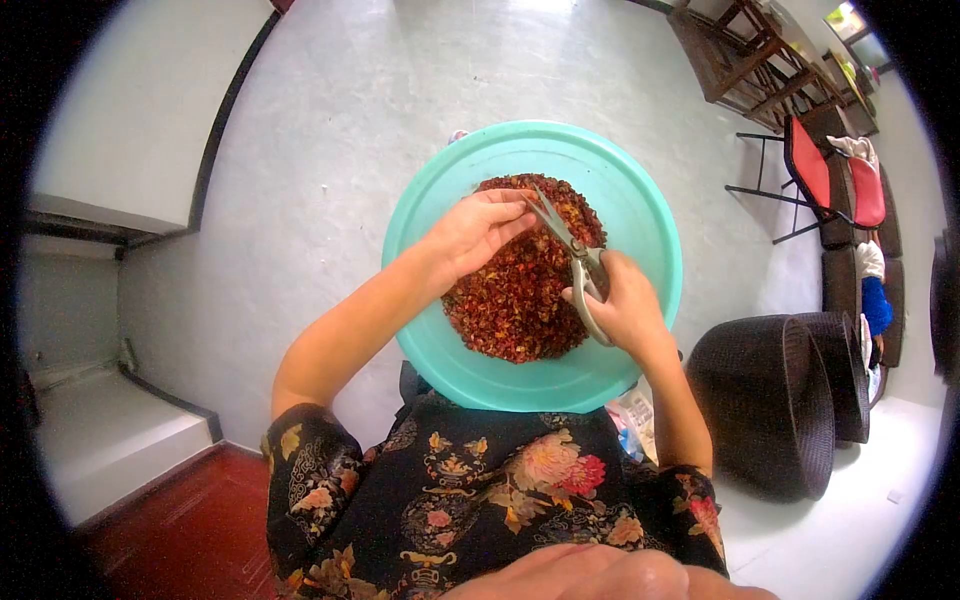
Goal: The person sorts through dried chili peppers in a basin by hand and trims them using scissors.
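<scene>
A wide turquoise basin (640, 235) holds a heap of dark red chopped pieces (520, 310), with yellow bits among them. Scissors (562, 235) are in my right hand (630, 305), its fingers wrapped round the handles; the blades point up and left, slightly parted. Over the heap's upper left, my left hand (487, 230) has its thumb and forefinger pressed together beside the blade tips. What that pinch holds is too small to make out.
Dark woven chairs (760, 400) stand at the right, close to the basin. Behind them are a red folding chair (805, 165), a dark sofa with cloths, and wooden furniture (745, 60). At the left is a white step (140, 440).
</scene>
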